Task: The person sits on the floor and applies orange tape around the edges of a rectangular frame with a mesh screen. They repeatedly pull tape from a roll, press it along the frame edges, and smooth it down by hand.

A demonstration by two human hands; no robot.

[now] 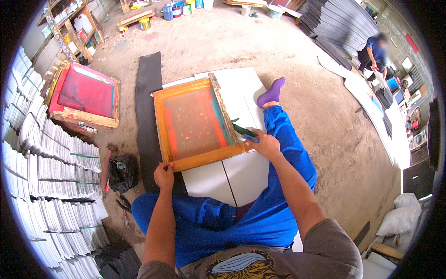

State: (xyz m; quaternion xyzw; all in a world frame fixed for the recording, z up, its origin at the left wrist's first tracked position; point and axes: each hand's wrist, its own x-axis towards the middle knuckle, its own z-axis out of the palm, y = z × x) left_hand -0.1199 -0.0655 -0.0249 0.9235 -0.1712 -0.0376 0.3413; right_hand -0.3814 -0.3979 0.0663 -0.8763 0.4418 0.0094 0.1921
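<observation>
A wooden screen-printing frame (204, 161) with a stained mesh lies tilted over white sheets (204, 183) on the floor, between my legs. Orange, red and teal paint marks its mesh. At the frame's near left corner, my left hand (163, 176) is closed with its fingers on the wood. My right hand (265, 144) is at the near right corner, its fingers curled around a small blue object (251, 138) whose kind I cannot make out. Just beyond that hand lies a dark green object (242, 130), partly hidden. Whether the right fingers also grip the wood is unclear.
More red-stained screen frames (86, 93) are stacked at the left. Bundled white sheets (60, 186) rise along the left side, near a black bag (123, 173). A dark strip (147, 116) runs beside the frame. Far right, another person (374, 53) sits by dark stacked sheets (341, 28).
</observation>
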